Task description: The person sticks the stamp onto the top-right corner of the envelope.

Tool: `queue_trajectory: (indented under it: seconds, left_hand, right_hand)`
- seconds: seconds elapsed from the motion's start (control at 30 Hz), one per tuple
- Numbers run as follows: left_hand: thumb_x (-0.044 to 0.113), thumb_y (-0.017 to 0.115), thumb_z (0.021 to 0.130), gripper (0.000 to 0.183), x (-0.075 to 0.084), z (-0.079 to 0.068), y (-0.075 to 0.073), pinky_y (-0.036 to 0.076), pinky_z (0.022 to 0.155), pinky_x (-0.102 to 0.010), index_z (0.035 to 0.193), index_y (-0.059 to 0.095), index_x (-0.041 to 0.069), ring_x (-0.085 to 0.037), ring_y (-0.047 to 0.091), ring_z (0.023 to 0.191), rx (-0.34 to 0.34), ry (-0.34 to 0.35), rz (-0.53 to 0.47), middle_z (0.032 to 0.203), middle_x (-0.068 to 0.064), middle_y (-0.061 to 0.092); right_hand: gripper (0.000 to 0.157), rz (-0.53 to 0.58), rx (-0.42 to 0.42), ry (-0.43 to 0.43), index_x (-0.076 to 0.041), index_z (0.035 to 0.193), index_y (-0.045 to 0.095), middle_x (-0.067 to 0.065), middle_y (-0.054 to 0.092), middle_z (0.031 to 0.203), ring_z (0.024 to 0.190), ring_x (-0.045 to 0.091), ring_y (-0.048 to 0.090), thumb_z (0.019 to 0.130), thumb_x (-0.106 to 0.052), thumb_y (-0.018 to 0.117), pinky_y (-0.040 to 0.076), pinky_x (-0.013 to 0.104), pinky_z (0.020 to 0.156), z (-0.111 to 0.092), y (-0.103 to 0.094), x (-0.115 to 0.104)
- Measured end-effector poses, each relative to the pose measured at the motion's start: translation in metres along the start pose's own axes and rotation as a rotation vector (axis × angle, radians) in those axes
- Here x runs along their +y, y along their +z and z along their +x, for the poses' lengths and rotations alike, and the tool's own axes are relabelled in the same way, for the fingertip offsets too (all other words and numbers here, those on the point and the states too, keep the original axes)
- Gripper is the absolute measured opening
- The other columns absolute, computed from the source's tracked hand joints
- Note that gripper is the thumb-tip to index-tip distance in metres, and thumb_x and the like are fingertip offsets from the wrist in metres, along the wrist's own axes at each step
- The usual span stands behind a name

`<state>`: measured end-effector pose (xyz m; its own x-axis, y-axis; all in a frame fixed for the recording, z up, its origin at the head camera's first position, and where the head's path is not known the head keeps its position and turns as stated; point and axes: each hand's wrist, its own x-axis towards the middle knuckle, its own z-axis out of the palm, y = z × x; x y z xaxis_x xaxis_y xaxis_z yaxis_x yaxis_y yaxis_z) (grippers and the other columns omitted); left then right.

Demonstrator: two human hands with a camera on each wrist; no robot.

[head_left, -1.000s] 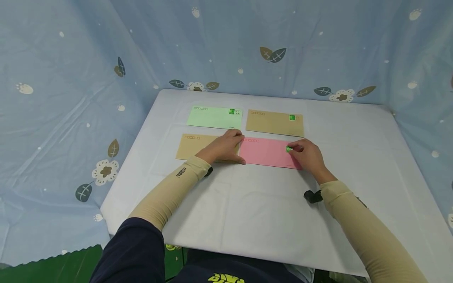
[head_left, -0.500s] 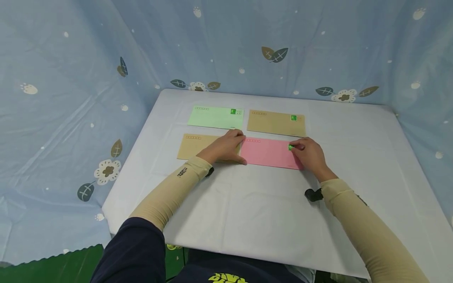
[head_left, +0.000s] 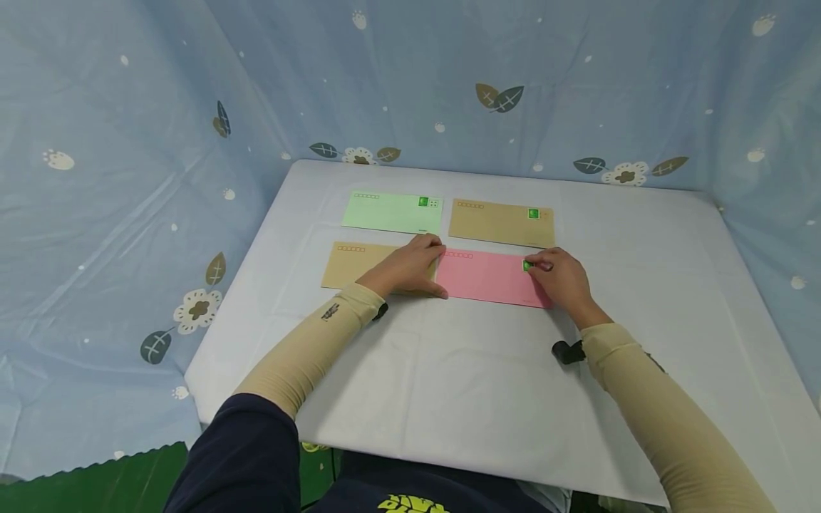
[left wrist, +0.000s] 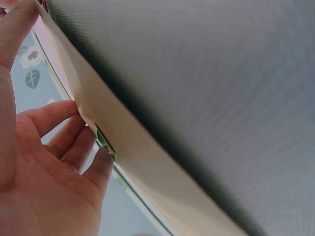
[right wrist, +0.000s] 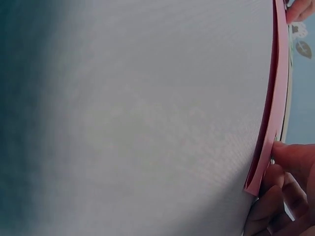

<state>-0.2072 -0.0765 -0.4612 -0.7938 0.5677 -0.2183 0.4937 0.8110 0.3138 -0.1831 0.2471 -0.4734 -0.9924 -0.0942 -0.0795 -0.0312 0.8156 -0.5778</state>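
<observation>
A pink envelope [head_left: 484, 278] lies flat on the table, its row of small boxes at the upper left. At its upper right corner my right hand [head_left: 561, 281] pinches a small green stamp [head_left: 527, 266] between thumb and fingers. My left hand [head_left: 407, 267] rests with relaxed, spread fingers across the right end of a tan envelope [head_left: 349, 265], its fingertips and thumb at the pink one's left edge. In the left wrist view a green patterned patch [left wrist: 102, 141] shows by those fingers; from the head, the hand hides that end.
Behind lie a light green envelope [head_left: 385, 211] and a brown envelope [head_left: 490, 222], each with a green stamp at its upper right. They sit on a white-covered table [head_left: 449, 385]. A blue patterned curtain [head_left: 410, 85] stands round the back and sides.
The right hand has shifted the green stamp slightly up and to the right on the pink envelope, with very little movement in the last half second. The left hand has stayed in place.
</observation>
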Motion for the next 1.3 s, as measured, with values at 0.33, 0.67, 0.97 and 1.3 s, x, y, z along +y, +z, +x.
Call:
queue_trajectory:
  seconds: [0.33, 0.67, 0.97, 1.3]
  left_hand:
    - [0.071, 0.076, 0.076, 0.107, -0.0012, -0.0004, 0.0044, 0.034, 0.117, -0.033, 0.155, 0.041, 0.007, -0.019, 0.029, 0.144, 0.000, -0.011, 0.005, 0.157, -0.006, 0.033]
    - [0.071, 0.076, 0.077, 0.107, -0.0011, 0.0000, 0.0032, 0.033, 0.118, -0.032, 0.155, 0.042, 0.007, -0.020, 0.028, 0.144, 0.007, -0.002, 0.019, 0.157, -0.007, 0.033]
    - [0.071, 0.077, 0.076, 0.107, -0.0012, 0.0011, 0.0041, 0.033, 0.117, -0.031, 0.155, 0.042, 0.008, -0.018, 0.029, 0.143, 0.012, -0.009, 0.016, 0.156, -0.005, 0.033]
    - [0.070, 0.077, 0.076, 0.107, -0.0005, 0.0008, 0.0029, 0.033, 0.117, -0.031, 0.155, 0.042, 0.007, -0.019, 0.028, 0.144, 0.013, -0.007, 0.012, 0.156, -0.005, 0.033]
  right_hand:
    - [0.032, 0.064, 0.026, 0.020, -0.005, 0.129, 0.070, 0.021, 0.057, 0.137, 0.116, 0.040, 0.057, 0.099, -0.015, 0.068, 0.050, 0.056, 0.096, -0.0014, 0.0006, 0.0015]
    - [0.027, 0.043, 0.025, -0.004, -0.004, 0.123, 0.072, 0.019, 0.059, 0.133, 0.108, 0.036, 0.060, 0.098, -0.012, 0.068, 0.051, 0.052, 0.091, -0.0007, 0.0015, 0.0030]
    - [0.027, 0.013, 0.022, -0.038, -0.002, 0.122, 0.072, 0.020, 0.061, 0.130, 0.111, 0.038, 0.060, 0.098, -0.010, 0.068, 0.050, 0.055, 0.096, 0.0007, 0.0016, 0.0035]
    - [0.026, 0.021, 0.014, -0.052, -0.001, 0.122, 0.072, 0.020, 0.060, 0.131, 0.115, 0.040, 0.059, 0.098, -0.011, 0.066, 0.049, 0.056, 0.097, 0.0002, 0.0010, 0.0027]
